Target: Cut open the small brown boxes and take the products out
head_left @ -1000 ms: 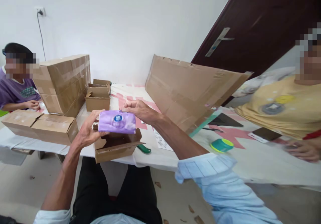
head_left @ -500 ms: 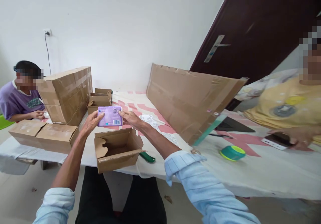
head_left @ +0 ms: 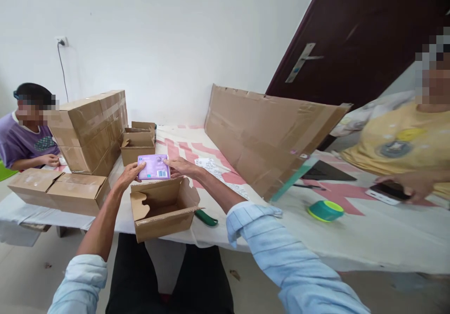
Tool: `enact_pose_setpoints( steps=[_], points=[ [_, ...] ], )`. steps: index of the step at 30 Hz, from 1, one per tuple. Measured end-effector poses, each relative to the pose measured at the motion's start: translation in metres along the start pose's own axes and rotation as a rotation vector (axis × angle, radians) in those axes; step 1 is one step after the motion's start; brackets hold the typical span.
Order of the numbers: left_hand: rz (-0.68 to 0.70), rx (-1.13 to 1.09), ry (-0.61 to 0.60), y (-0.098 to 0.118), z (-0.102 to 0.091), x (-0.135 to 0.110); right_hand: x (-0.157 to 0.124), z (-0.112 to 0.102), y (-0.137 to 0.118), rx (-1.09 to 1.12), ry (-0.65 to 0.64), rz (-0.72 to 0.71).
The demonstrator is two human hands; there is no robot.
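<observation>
Both my hands hold a flat purple packet point(head_left: 153, 167) with a barcode label, just above the far rim of an open cardboard box point(head_left: 165, 208). My left hand point(head_left: 129, 173) grips the packet's left end, fingers curled round it. My right hand point(head_left: 179, 166) pinches its right end. The open box stands at the table's near edge and its inside looks empty.
A stack of taped cartons point(head_left: 89, 129) and flat boxes point(head_left: 58, 190) lie left. Small open boxes point(head_left: 138, 143) stand behind. A big cardboard sheet point(head_left: 267, 136) leans at right. A green-handled tool point(head_left: 206, 217) and teal tape roll point(head_left: 325, 210) lie on the table. Two other people sit at left and right.
The packet was turned over from its front to the barcode side and moved away from me, then lowered toward the open box. The person at right shifted a phone.
</observation>
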State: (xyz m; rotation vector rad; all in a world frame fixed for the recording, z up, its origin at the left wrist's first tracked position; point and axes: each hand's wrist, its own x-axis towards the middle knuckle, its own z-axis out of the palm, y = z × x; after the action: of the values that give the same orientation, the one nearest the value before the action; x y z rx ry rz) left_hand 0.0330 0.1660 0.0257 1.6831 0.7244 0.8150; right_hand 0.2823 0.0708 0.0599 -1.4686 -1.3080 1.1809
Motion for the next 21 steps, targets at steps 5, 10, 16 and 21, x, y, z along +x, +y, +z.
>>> enact_pose_setpoints(
  steps=[5, 10, 16, 21],
  points=[
    [0.130, -0.037, 0.018, 0.038, -0.004, 0.005, -0.008, 0.001, -0.024, -0.056, 0.098, -0.264],
    [0.518, -0.072, 0.020, 0.093, -0.009, 0.009, -0.045, -0.003, -0.057, -0.076, 0.182, -0.693],
    [0.663, -0.071, 0.246, 0.086, -0.026, 0.013, -0.079, -0.026, -0.018, -0.305, 0.518, -0.668],
    [0.394, -0.078, 0.306, 0.011, -0.036, 0.021, -0.089, -0.035, 0.083, -0.505, 0.511, -0.312]
  ],
)
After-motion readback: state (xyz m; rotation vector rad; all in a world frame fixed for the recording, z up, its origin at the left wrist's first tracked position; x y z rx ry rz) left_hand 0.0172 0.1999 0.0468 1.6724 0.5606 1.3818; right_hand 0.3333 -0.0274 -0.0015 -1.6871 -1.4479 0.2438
